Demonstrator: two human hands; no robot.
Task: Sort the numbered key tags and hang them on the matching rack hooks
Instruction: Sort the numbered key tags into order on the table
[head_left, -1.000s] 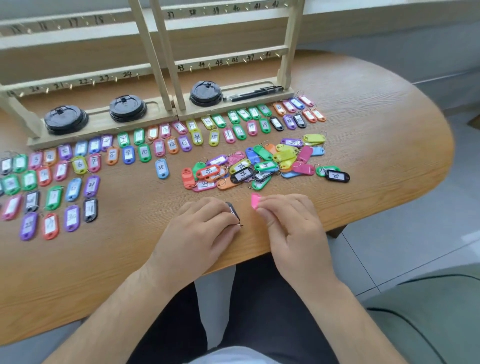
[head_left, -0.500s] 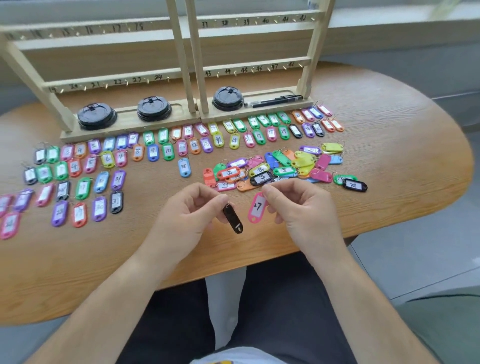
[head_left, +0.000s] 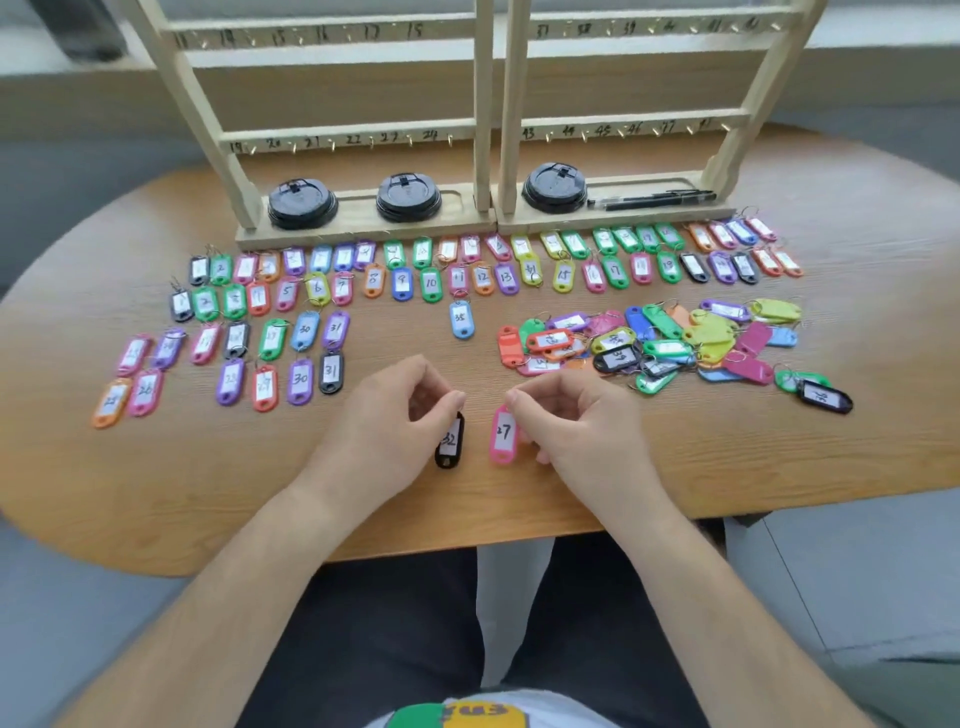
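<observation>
My left hand (head_left: 387, 421) pinches the top of a black key tag (head_left: 450, 441) marked 32, which hangs label up over the table's near middle. Beside it, my right hand (head_left: 571, 415) pinches a pink key tag (head_left: 503, 435) marked 27 the same way. An unsorted heap of coloured tags (head_left: 649, 340) lies just beyond my right hand. Sorted tags lie in numbered rows (head_left: 467, 270) along the foot of the wooden hook rack (head_left: 483, 130), and further rows (head_left: 260, 353) lie at the left. The rack's numbered hooks are bare.
Three black round lids (head_left: 408, 198) and two black pens (head_left: 652, 199) sit on the rack's base. A lone blue tag (head_left: 461, 318) lies mid-table. A black tag (head_left: 826, 399) lies at the heap's right end. The round wooden table's (head_left: 156, 493) edge runs close to my lap.
Both hands have lifted off the table, each raising its tag. The tags now hang with their labels facing me, 32 and 27 readable. My head has tilted up and nearer.
</observation>
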